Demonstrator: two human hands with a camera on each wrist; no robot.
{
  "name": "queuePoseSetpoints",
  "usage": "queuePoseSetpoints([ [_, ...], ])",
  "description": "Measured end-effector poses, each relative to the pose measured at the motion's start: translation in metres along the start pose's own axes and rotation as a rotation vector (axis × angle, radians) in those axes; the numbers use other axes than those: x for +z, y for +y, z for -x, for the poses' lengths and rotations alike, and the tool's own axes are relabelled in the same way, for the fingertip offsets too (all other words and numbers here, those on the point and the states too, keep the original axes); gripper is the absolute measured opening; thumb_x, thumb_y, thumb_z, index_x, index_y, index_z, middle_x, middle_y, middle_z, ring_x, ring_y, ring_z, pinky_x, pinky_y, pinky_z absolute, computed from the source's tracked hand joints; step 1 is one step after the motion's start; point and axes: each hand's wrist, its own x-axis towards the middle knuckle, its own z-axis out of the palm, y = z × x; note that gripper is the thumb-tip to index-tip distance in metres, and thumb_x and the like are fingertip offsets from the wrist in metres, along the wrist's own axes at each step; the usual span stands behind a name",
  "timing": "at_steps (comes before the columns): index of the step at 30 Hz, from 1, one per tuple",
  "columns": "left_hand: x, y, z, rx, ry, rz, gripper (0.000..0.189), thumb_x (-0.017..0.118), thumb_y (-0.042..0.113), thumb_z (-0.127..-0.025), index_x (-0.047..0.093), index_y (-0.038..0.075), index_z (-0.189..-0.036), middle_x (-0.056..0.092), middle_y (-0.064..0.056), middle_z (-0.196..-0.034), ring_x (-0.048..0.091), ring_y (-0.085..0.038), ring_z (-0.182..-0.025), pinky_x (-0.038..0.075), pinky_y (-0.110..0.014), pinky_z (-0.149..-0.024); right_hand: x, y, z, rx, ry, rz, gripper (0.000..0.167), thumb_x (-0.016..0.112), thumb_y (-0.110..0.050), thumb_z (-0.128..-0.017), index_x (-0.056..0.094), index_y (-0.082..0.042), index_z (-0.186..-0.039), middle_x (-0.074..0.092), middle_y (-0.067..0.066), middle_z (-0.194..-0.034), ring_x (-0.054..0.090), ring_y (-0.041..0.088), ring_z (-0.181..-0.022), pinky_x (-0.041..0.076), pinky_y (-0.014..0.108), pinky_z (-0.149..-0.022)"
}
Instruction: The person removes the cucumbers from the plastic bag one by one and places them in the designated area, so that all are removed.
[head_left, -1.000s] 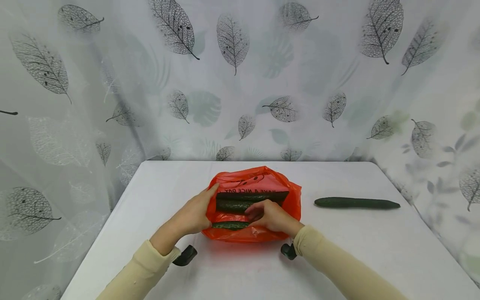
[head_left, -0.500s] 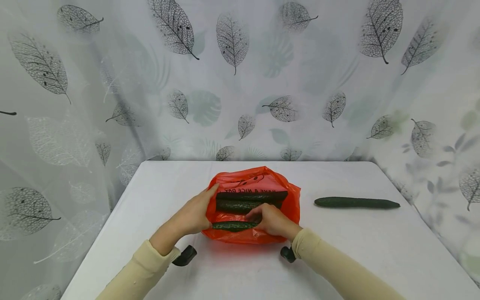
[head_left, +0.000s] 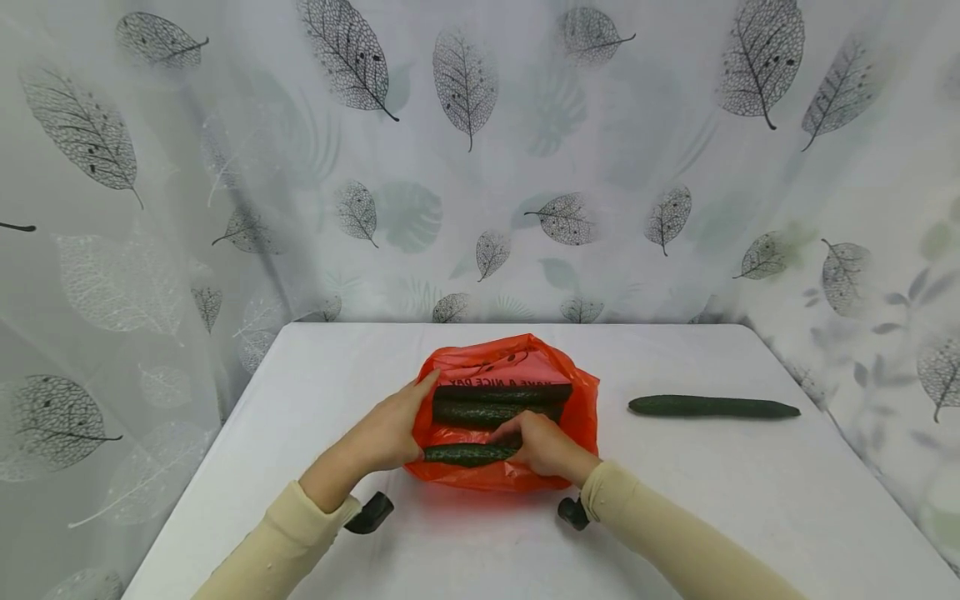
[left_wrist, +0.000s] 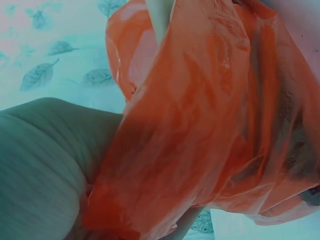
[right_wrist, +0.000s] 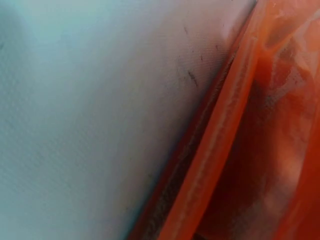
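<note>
A red plastic bag (head_left: 581, 392) lies on its side in the middle of the white table, its mouth facing me. Two dark green cucumbers (head_left: 480, 412) lie side by side deep inside, and another cucumber (head_left: 467, 454) lies near the front rim. My left hand (head_left: 386, 432) holds the bag's left rim, fingers along the edge and thumb lower down; in the left wrist view, red plastic (left_wrist: 185, 125) hides its fingers. Inside the mouth, my right hand (head_left: 546, 443) grips the right end of the front cucumber. The right wrist view shows only the bag's folds (right_wrist: 220, 150) and white tabletop.
A single long cucumber (head_left: 712, 406) lies on the table right of the bag. The white table (head_left: 465, 550) extends around it, and a leaf-patterned curtain (head_left: 420, 167) hangs behind and at both sides. Dark wrist-worn cameras (head_left: 370, 512) hang below both wrists.
My right hand has dipped slightly down, its fingers closing on the front cucumber, which now shows a longer stretch. The bag's right side has drawn slightly inward. My left hand stays in place.
</note>
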Motion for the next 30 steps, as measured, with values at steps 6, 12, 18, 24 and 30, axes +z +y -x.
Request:
queuePoseSetpoints([
  [6,0.001,0.0,0.0,-0.002,-0.024,-0.009,0.113,0.083,-0.013,-0.063,0.027,0.005,-0.16,0.04,-0.022,-0.155,0.047,-0.039,-0.133,0.043,-0.051,-0.106,0.002,0.001,0.0,0.0,0.004,-0.032,0.034,0.082,-0.001,-0.082,0.079,-0.016,-0.112,0.071,-0.002,-0.111,0.057,0.026,-0.112,0.049,0.049,-0.099],
  [12,0.001,-0.001,0.0,0.003,-0.03,-0.012,0.113,0.081,-0.013,-0.064,0.026,0.006,-0.16,0.04,-0.022,-0.155,0.047,-0.038,-0.133,0.044,-0.05,-0.106,0.001,0.003,0.001,-0.003,0.024,-0.057,0.033,0.083,-0.005,-0.082,0.079,-0.019,-0.112,0.071,-0.004,-0.111,0.056,0.025,-0.113,0.05,0.048,-0.098],
  [18,0.001,-0.001,-0.002,0.009,-0.025,-0.015,0.112,0.081,-0.012,-0.064,0.026,0.006,-0.16,0.04,-0.021,-0.155,0.049,-0.037,-0.131,0.046,-0.049,-0.104,-0.004,0.004,0.003,-0.029,0.076,-0.036,0.034,0.085,-0.007,-0.08,0.079,-0.019,-0.111,0.07,-0.004,-0.11,0.059,0.023,-0.109,0.053,0.043,-0.092],
  [24,-0.003,-0.005,-0.003,0.025,0.0,-0.019,0.111,0.083,-0.008,-0.064,0.026,0.003,-0.159,0.042,-0.02,-0.154,0.052,-0.036,-0.126,0.048,-0.048,-0.101,-0.012,0.0,0.004,-0.043,0.134,-0.03,0.035,0.086,-0.005,-0.079,0.079,-0.018,-0.11,0.069,-0.003,-0.111,0.059,0.02,-0.103,0.054,0.037,-0.086],
  [30,-0.01,-0.006,-0.003,0.002,0.009,-0.025,0.111,0.086,-0.005,-0.066,0.027,0.003,-0.159,0.044,-0.021,-0.152,0.054,-0.037,-0.123,0.051,-0.049,-0.097,-0.019,-0.001,0.003,-0.039,0.178,-0.055,0.036,0.086,-0.006,-0.078,0.079,-0.022,-0.11,0.07,-0.004,-0.112,0.059,0.021,-0.105,0.053,0.041,-0.091],
])
